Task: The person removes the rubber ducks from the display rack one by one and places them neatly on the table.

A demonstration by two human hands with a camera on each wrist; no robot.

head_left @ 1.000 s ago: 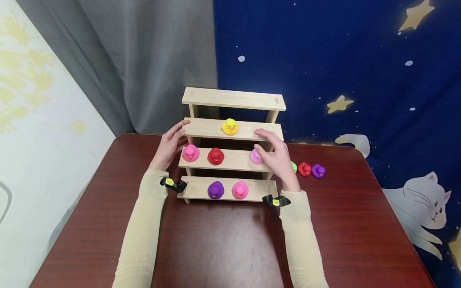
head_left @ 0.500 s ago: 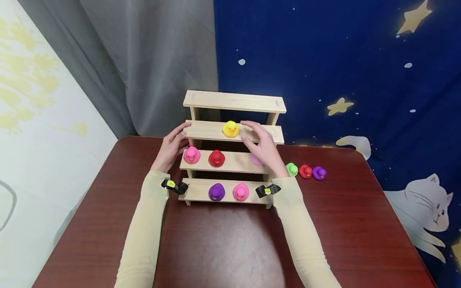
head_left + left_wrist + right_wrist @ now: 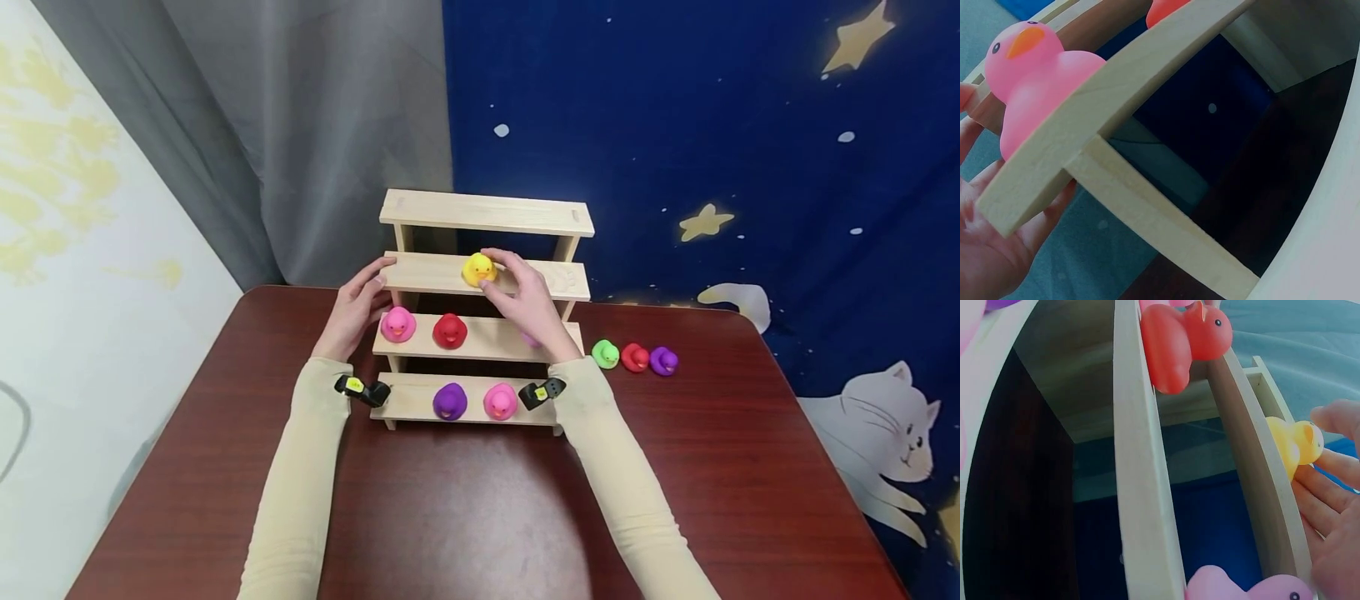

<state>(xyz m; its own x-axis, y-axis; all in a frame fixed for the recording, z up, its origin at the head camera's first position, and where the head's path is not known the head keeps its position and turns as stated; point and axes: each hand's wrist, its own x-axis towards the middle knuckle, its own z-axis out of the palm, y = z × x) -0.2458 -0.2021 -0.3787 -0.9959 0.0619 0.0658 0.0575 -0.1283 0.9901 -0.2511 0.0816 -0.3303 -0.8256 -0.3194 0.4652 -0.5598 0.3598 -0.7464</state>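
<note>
A yellow duck [image 3: 477, 270] sits on the second board from the top of a wooden rack [image 3: 487, 212]. Thumb and fingers of my right hand [image 3: 528, 304] are around it from the right; in the right wrist view, the fingers lie beside the yellow duck [image 3: 1298, 445], the thumb by its head. My left hand [image 3: 350, 315] holds the left end of that same board, with fingertips on top and thumb at the front edge. Just below, a pink duck [image 3: 398, 325] and a red duck [image 3: 450, 331] share a board with a light pink duck [image 3: 530, 340], mostly hidden by my right hand.
On the lowest board stand a purple duck [image 3: 450, 402] and a pink duck [image 3: 500, 402]. Right of the rack, a green duck [image 3: 605, 354], a red duck [image 3: 634, 357] and a purple duck [image 3: 663, 361] sit on the brown table [image 3: 750, 467]. Curtains hang behind.
My right hand has moved left from the right end of the second board and come around the yellow duck. The left hand stays at the board's left end.
</note>
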